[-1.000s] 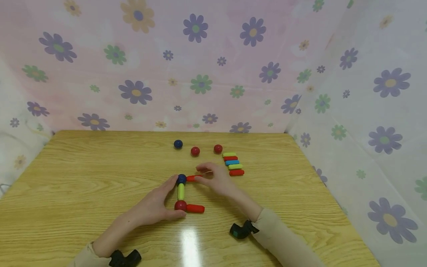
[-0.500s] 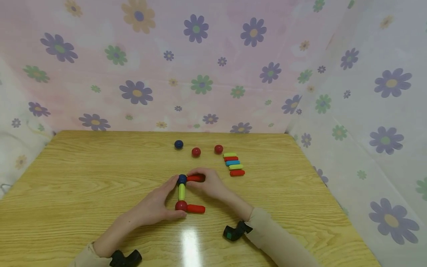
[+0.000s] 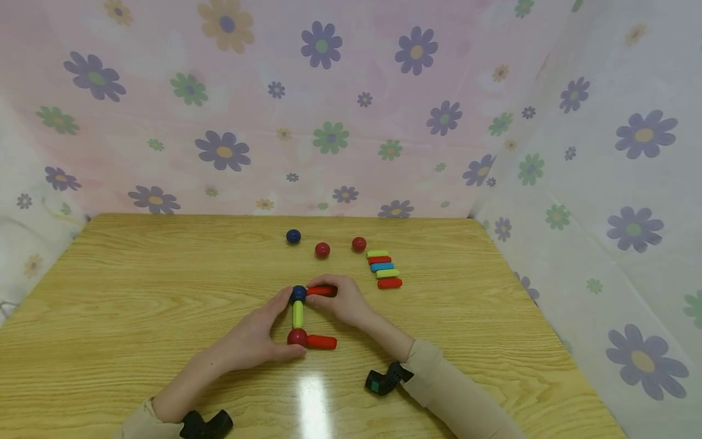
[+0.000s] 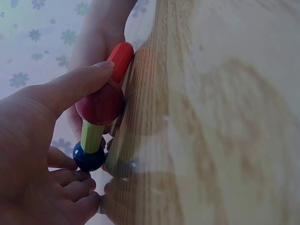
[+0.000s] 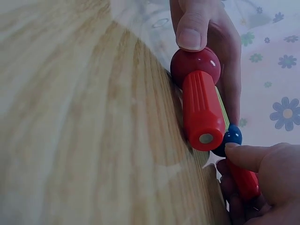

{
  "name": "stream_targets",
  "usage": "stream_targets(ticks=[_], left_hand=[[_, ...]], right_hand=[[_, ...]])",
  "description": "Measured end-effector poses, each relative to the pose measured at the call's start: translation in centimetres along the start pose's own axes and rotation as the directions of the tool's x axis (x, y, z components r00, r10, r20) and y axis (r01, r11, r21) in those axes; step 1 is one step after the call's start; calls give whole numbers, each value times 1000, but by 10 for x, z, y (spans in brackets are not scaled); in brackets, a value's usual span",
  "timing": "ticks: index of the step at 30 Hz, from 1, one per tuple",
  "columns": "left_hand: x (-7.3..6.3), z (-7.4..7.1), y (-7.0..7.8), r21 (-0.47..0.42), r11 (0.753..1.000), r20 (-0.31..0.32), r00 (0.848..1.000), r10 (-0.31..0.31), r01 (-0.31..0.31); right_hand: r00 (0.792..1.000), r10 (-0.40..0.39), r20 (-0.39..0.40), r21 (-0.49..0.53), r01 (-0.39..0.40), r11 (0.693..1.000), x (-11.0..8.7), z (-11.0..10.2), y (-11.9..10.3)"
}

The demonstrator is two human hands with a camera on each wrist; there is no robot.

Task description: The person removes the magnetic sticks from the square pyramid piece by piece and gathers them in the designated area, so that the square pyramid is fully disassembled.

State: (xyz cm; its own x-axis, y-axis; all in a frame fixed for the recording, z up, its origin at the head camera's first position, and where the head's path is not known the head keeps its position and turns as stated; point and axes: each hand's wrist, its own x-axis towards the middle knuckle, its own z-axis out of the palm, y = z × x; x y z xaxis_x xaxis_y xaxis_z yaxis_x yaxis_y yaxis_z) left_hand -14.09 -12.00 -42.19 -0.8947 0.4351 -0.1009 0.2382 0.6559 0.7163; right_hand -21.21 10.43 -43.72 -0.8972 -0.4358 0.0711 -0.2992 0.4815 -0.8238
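Note:
My left hand (image 3: 247, 338) spans a joined shape of magnetic balls and rods, its thumb on the red ball (image 3: 297, 338) and fingers at the blue ball (image 3: 298, 293). A yellow-green rod (image 3: 298, 314) links the two balls. From the red ball a red rod (image 3: 322, 342) points right; in the right wrist view its free end (image 5: 206, 138) shows a metal disc. My right hand (image 3: 348, 302) pinches a second red rod (image 5: 244, 180), whose end meets the blue ball, the thumb reaching onto that ball. The second rod is partly hidden by the fingers.
Behind the hands lie a loose blue ball (image 3: 293, 236) and two red balls, one in the middle (image 3: 322, 250) and one farther right (image 3: 359, 244). Several rods lie in a row to the right, a blue rod (image 3: 382, 267) among them. A flowered cloth (image 3: 329, 122) hangs behind the wooden table (image 3: 164, 274).
My right hand has shifted left along the second red rod, so its fingers now sit close to the blue ball. My left hand and the joined pieces have stayed in place.

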Motion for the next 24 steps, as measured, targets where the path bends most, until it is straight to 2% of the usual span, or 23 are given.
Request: stream_targets(ticks=[13,24], left_hand=[[0,0,0,-2,1000,-1,1000,6,-6],[0,-1,1,1,1000,-6,1000,15,-15]], right_hand=[[998,-62,-1,-30,62,998,1,2,3],[999,-53,6,-25,53,998,1,4,4]])
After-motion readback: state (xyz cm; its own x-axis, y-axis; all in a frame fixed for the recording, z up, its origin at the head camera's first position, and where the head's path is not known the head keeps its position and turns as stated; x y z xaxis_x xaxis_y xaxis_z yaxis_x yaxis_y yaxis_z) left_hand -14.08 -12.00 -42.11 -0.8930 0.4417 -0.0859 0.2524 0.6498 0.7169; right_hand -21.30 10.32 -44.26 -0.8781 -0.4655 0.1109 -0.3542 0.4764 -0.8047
